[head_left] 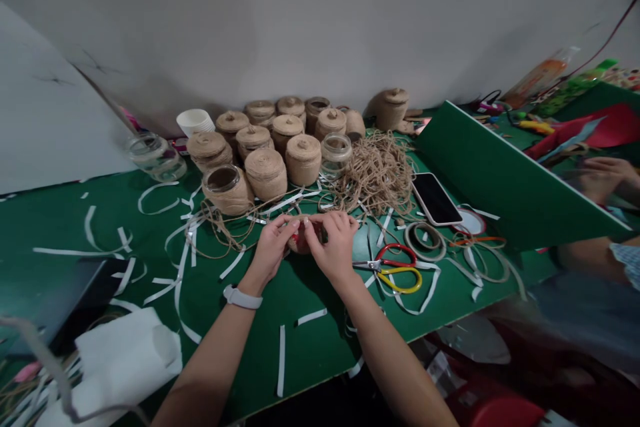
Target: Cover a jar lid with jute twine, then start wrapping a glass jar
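My left hand point(273, 243) and my right hand point(333, 240) are closed, thumbs close together, on a small round lid-like piece point(300, 245). Brown twine runs along its far edge, and a bit of red shows by my left thumb. The fingers hide most of the piece, so its exact kind is unclear. Just beyond my hands stand several twine-wrapped jars point(303, 160), many with twine-covered lids. A bare glass jar point(336, 155) sits among them, beside a loose heap of twine point(380, 173). Scissors point(397, 268) with red and yellow handles lie right of my right hand.
White strips point(186, 293) are scattered over the green table point(260, 347). Tape rolls point(425, 240) and a phone point(437, 199) lie to the right, before a green divider point(505, 180). Behind it another person's hands point(607, 177) show. White paper cups point(195, 121) stand back left; a white roll point(127, 353) lies front left.
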{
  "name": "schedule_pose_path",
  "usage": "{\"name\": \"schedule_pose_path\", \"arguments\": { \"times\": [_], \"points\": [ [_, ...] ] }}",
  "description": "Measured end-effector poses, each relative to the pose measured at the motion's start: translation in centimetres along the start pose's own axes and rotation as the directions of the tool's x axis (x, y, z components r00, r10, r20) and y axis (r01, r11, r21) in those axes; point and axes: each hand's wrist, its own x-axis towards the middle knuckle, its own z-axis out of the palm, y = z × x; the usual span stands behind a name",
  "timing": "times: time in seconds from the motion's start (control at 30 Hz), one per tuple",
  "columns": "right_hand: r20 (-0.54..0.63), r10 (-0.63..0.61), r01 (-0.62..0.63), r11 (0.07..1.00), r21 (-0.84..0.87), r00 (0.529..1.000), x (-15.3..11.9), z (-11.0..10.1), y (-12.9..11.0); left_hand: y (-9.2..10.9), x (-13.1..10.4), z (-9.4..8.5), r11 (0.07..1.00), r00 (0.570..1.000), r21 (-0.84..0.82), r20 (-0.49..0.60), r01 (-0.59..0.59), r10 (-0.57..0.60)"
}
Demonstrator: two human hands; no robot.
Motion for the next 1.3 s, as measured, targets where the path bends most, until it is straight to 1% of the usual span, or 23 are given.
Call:
{"name": "schedule_pose_path", "arguments": {
  "times": [0.1,0.17,0.47,0.57,0.7,0.83,0.9,1.0,1.2,1.3],
  "points": [
    [0.011,-0.004,0.004,1.000,-0.008,1.000,-0.1,0.1,-0.1,-0.2,0.3,-0.1,0.997,0.996,0.000,-0.041,-0.075,0.075],
    [0.029,0.000,0.000,1.000,-0.011,1.000,-0.1,0.1,-0.1,-0.2,0.4,-0.1,0.995,0.993,0.004,-0.057,-0.104,0.104],
    [0.029,0.030,-0.029,0.998,-0.050,0.999,-0.1,0.1,-0.1,0.0,0.1,0.1,0.998,0.998,-0.039,0.001,-0.058,0.058],
    [0.034,0.025,-0.023,0.998,-0.052,0.999,-0.1,0.1,-0.1,0.1,0.0,0.1,0.998,0.999,-0.026,0.008,-0.050,0.051],
    [0.059,0.021,-0.018,0.999,-0.050,0.998,-0.1,0.2,-0.2,-0.1,0.1,0.0,0.997,0.997,0.027,-0.012,-0.072,0.073],
    [0.094,0.032,-0.028,0.999,-0.040,0.995,-0.1,0.3,-0.3,-0.6,0.4,-0.2,0.979,0.981,0.126,-0.088,-0.160,0.171],
    [0.094,0.038,-0.035,0.999,-0.028,0.995,-0.2,0.3,-0.3,-0.8,0.5,-0.3,0.972,0.972,0.142,-0.117,-0.185,0.202],
    [0.081,0.042,-0.041,0.999,-0.016,0.996,-0.2,0.4,-0.3,-0.9,0.6,-0.4,0.977,0.976,0.118,-0.105,-0.177,0.190],
    [0.076,0.045,-0.044,0.999,-0.019,0.996,-0.2,0.5,-0.1,-0.6,0.4,-0.5,0.992,0.991,0.053,-0.061,-0.119,0.122],
    [0.069,0.045,-0.044,0.999,-0.015,0.997,-0.2,0.5,-0.1,-0.5,0.2,-0.4,0.993,0.992,0.044,-0.044,-0.113,0.115]
  ]
}}
